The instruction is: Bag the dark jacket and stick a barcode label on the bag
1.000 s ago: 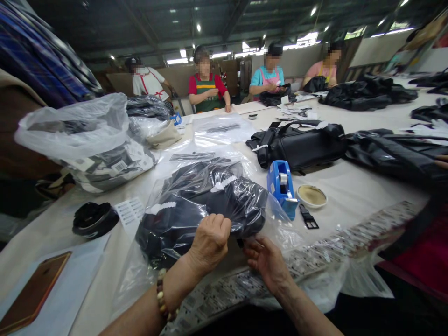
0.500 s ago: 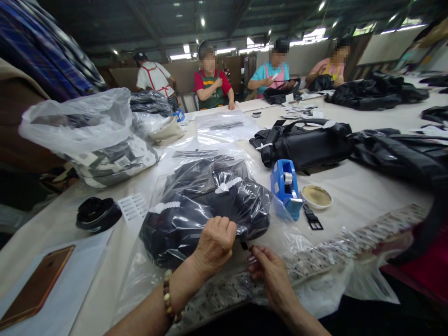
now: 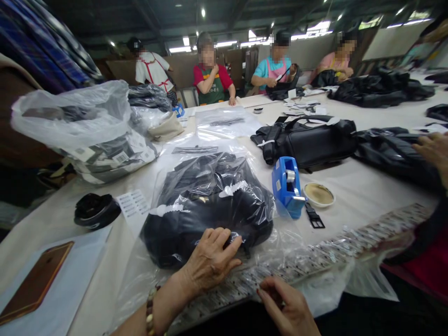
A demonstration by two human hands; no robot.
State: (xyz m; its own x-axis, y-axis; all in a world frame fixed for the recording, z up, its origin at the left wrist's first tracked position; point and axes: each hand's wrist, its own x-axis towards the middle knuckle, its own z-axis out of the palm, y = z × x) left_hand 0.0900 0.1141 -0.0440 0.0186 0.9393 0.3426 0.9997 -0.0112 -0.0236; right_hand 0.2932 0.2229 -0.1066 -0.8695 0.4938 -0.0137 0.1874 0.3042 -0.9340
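A black bag [image 3: 206, 214] lies inside a clear plastic bag [image 3: 280, 242] on the table in front of me, with white paper wraps on its straps. My left hand [image 3: 212, 256] rests on the near edge of the wrapped bag, palm down, its fingers apart and slightly bent. Closer to me and to the right, my right hand [image 3: 289, 303] is off the bag at the table's front edge. Its fingers are curled in with thumb and forefinger close together; whatever they hold is too small or hidden to make out.
A blue tape dispenser [image 3: 287, 186], a round dish [image 3: 319, 194] and a black buckle strap [image 3: 314, 215] stand right of the bag. A brown phone-shaped item [image 3: 37, 282] and black pouch [image 3: 95, 212] lie left. Another person's hand [image 3: 434, 151] touches black bags [image 3: 392, 151]. Co-workers sit opposite.
My left hand has gone from a closed fist to spread fingers on the bag. My right hand has drawn back toward me, away from the bag's edge. Another person's hand has appeared at right.
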